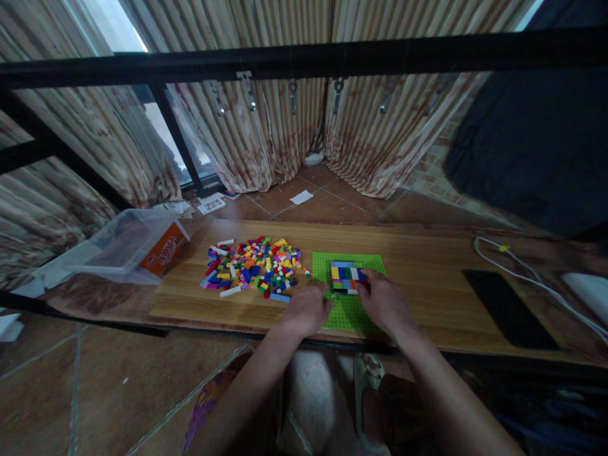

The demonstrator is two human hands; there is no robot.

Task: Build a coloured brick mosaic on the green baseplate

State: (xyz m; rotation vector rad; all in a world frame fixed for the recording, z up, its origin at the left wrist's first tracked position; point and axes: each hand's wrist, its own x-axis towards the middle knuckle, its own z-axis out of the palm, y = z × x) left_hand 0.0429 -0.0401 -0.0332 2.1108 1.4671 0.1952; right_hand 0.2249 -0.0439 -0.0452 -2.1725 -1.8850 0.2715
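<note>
A green baseplate (349, 263) lies on the wooden board (418, 266). A patch of coloured bricks (346, 275) is built on it. My right hand (387, 304) rests on the plate with its fingers curled against the near right edge of that patch. My left hand (306, 308) sits at the plate's left edge, fingers curled toward the built bricks. What the fingertips of either hand pinch is hidden. A loose pile of small coloured bricks (254, 265) spreads to the left of the plate.
A clear plastic tub (126, 244) with an orange label lies on its side at the far left. A black phone (508, 307) and a white cable (522, 272) lie at the right. Striped curtains and a black metal frame stand behind.
</note>
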